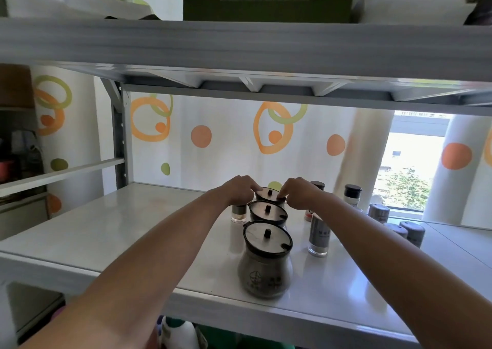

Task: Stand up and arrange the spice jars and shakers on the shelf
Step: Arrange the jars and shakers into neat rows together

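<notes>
Three round spice jars with black-rimmed lids stand in a line on the white shelf: a near jar, a middle jar and a far jar. My left hand and my right hand both reach to the far jar, and their fingertips grip its lid rim from either side. A small shaker stands under my left wrist. A tall grey shaker stands upright to the right of the jars.
More shakers stand at the right: a black-capped bottle, a dark-capped one behind my right hand and several grey-capped ones. The upper shelf hangs low overhead. A patterned curtain backs the shelf.
</notes>
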Motion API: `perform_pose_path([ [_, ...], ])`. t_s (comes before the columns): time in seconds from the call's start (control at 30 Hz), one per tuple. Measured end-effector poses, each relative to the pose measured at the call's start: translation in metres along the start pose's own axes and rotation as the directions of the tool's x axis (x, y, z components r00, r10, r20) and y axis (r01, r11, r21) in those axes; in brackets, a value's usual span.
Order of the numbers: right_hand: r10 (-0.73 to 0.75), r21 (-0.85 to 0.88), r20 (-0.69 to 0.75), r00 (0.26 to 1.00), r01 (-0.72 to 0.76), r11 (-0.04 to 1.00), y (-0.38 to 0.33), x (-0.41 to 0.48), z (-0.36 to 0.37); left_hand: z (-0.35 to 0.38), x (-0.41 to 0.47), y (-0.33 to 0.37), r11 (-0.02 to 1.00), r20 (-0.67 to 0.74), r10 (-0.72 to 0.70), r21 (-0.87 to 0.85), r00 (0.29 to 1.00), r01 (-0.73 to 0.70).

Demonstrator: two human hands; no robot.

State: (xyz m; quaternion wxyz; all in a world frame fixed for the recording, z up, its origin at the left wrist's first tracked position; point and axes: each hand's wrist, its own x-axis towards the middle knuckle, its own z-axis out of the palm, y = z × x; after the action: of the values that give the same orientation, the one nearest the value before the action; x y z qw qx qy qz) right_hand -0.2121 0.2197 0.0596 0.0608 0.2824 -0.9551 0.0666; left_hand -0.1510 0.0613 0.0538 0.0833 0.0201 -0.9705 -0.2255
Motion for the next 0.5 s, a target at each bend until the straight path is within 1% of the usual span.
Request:
perform_pose_path([
  [0.07, 0.012, 0.046, -0.021, 1.000, -0.011, 0.999, 0.002, 0.005, -0.003, -0.004, 0.000, -0.007, 0.995, -0.095, -0.001, -0.103, 0.995, -0.009],
  [0.17, 0.052, 0.146, -0.123, 0.991, -0.033, 0.989, 0.001, 0.018, -0.007, -0.007, 0.009, -0.024, 0.993, -0.182, -0.062, -0.113, 0.981, 0.042],
  [0.23, 0.042, 0.206, -0.147, 0.988, -0.011, 0.978, -0.003, 0.028, -0.009, -0.005, 0.016, -0.035, 0.990, -0.178, -0.117, -0.101, 0.977, 0.100],
  [0.3, 0.006, 0.242, -0.135, 0.991, 0.028, 0.970, -0.011, 0.038, -0.007, 0.001, 0.023, -0.044, 0.984, -0.160, -0.152, -0.120, 0.975, 0.133],
  [0.4, -0.031, 0.242, -0.096, 0.995, 0.053, 0.969, -0.021, 0.053, 0.001, 0.011, 0.034, -0.052, 0.972, -0.149, -0.152, -0.200, 0.977, 0.121],
  [0.5, -0.026, 0.240, -0.053, 0.998, 0.038, 0.970, -0.025, 0.061, 0.012, 0.016, 0.040, -0.055, 0.949, -0.164, -0.152, -0.299, 0.975, 0.097],
])
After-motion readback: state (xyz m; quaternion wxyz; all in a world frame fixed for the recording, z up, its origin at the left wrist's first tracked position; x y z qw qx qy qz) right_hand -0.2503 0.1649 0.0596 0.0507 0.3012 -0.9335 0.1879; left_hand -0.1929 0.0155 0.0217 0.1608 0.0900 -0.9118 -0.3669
